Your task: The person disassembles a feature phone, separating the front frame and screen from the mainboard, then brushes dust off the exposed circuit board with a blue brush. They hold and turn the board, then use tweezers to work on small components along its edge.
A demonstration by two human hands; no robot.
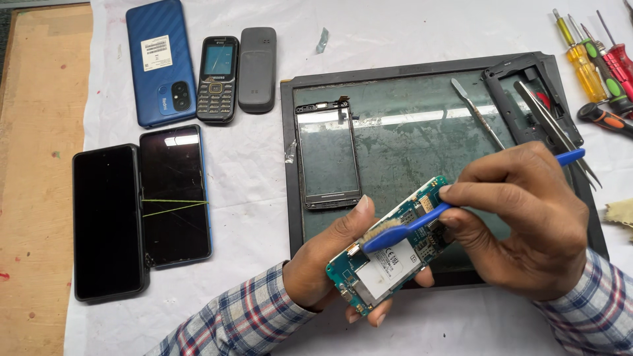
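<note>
Carefully now: from the head view, your left hand point(330, 264) cradles the teal circuit board point(389, 244) by its edges above the dark glass work mat point(409, 132), while your right hand point(527, 217) pinches a blue brush point(422, 221), bristles on the board. Press too hard and you may, I judge, dislodge small components; a loose edge grip could let the board slip onto the mat.

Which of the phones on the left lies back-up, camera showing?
The blue smartphone at top left: its ribbed back and camera module face up. The two dark smartphones below it and the small keypad phone lie screen-up.
</note>
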